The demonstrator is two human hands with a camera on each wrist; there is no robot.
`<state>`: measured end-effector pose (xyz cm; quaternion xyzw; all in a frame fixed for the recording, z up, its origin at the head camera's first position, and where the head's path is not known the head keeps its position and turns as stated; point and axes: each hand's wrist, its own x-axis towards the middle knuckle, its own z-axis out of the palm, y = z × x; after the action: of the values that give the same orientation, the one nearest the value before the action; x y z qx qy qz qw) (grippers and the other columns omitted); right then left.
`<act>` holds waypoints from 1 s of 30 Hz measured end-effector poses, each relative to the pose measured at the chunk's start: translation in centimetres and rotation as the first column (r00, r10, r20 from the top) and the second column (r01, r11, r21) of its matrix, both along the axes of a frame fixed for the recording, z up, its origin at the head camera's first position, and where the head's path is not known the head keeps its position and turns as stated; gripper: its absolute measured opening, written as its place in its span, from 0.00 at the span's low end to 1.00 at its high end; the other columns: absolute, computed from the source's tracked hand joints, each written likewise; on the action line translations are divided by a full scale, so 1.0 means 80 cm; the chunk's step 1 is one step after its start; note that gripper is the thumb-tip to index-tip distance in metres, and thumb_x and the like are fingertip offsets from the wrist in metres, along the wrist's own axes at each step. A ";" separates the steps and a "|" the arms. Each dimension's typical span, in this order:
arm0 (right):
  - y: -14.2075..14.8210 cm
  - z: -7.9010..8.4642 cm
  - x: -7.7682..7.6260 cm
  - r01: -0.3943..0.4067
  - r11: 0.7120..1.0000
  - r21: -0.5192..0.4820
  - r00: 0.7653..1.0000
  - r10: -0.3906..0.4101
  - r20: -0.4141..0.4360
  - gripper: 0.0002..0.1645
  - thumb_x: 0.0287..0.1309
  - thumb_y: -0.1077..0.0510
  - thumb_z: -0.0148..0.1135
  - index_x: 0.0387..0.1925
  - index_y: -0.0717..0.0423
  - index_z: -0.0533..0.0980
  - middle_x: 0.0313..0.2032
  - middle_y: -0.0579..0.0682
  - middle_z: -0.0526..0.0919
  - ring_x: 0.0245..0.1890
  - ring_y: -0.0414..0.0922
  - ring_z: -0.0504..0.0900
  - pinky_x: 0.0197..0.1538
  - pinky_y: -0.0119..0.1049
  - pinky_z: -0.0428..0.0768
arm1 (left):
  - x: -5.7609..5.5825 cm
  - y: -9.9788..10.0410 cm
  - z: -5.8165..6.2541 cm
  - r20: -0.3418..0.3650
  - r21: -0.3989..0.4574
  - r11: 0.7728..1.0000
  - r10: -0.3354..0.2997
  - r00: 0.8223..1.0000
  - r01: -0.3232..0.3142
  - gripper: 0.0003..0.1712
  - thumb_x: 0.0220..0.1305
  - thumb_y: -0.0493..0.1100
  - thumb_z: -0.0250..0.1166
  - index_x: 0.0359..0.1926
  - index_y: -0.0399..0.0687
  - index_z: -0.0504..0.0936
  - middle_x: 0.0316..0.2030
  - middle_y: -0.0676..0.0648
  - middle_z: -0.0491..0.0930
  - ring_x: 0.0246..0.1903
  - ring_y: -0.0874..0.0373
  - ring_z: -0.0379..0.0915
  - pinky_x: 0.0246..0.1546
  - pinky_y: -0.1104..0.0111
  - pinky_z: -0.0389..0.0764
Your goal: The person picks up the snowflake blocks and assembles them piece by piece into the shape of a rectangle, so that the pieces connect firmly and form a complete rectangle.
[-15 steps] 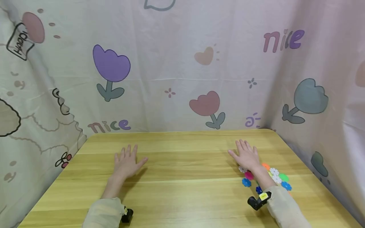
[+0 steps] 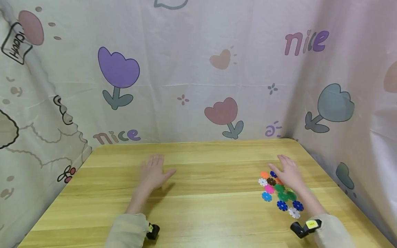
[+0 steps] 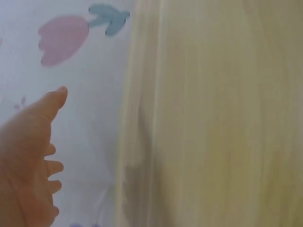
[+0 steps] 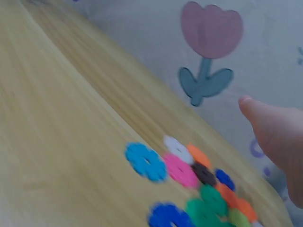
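My left hand [image 2: 152, 175] hovers over the left half of the wooden table [image 2: 198, 220], fingers spread and thumb out, holding nothing; its shadow falls on the wood. In the left wrist view the thumb and fingertips of that hand [image 3: 28, 161] show against the curtain. On the right, my right hand [image 2: 289, 174] is stretched out above the far right side of a loose pile of flat, notched plastic discs [image 2: 280, 188], with nothing in it. Blue, white, pink, orange, brown and green discs show; the hand and forearm hide some. In the right wrist view a light blue disc [image 4: 146, 161] lies at the pile's edge.
A pale curtain [image 2: 180, 62] printed with tulips and words hangs behind the table and along both sides. A small black camera [image 2: 153, 231] is strapped at the left wrist, and another black camera [image 2: 305, 228] at the right.
Both hands have shifted to the right in the head view. My right hand has moved off the left part of the pile, so more discs show. The view has shifted slightly.
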<state>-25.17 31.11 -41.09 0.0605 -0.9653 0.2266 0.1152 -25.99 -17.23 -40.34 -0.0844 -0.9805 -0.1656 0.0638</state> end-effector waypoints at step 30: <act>0.129 -0.030 0.077 0.051 0.986 -0.157 0.969 -0.012 0.245 0.37 0.61 0.51 0.59 0.55 0.80 0.63 0.46 0.70 0.72 0.43 0.57 0.73 0.34 0.32 0.75 | 0.036 0.271 -0.004 0.135 0.452 0.833 -0.419 0.898 0.320 0.21 0.56 0.51 0.67 0.46 0.42 0.80 0.39 0.49 0.81 0.38 0.60 0.76 0.37 0.72 0.76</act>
<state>-19.04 41.42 -43.47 0.0072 -0.9513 0.3080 0.0041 -23.09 4.45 -40.69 -0.2380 -0.8872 -0.3896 -0.0662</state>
